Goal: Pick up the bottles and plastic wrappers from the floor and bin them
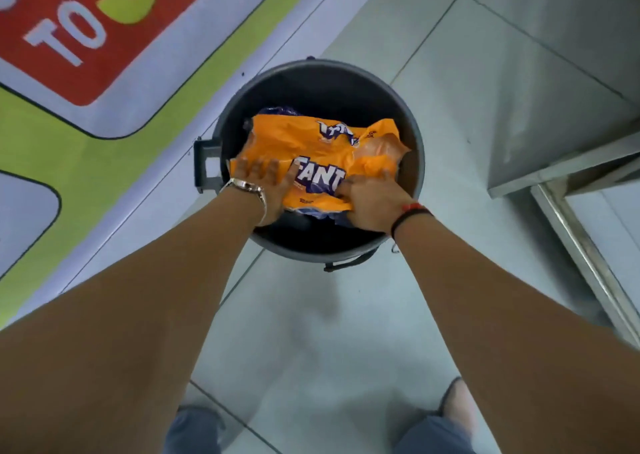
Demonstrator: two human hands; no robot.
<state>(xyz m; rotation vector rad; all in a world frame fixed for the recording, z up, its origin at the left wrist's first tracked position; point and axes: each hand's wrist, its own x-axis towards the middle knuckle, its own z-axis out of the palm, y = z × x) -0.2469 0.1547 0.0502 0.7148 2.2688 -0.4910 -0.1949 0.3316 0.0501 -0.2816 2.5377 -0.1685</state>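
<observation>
A large crumpled orange plastic wrapper [311, 145] with purple lettering lies across the mouth of a round grey bin [417, 148] standing on the tiled floor. My left hand [266, 186], a watch on its wrist, presses flat on the wrapper's near left part with fingers spread. My right hand [370, 200], wearing red and black wristbands, grips the wrapper's near right edge with curled fingers. A bit of purple plastic [277, 111] shows under the wrapper at the bin's far side. No bottles are in sight.
A colourful floor graphic [86, 82] in red, green and lilac runs along the left. A stainless steel cabinet [568, 107] and its frame stand at the right. The bin has a handle [204, 167] on its left. My feet show at the bottom edge.
</observation>
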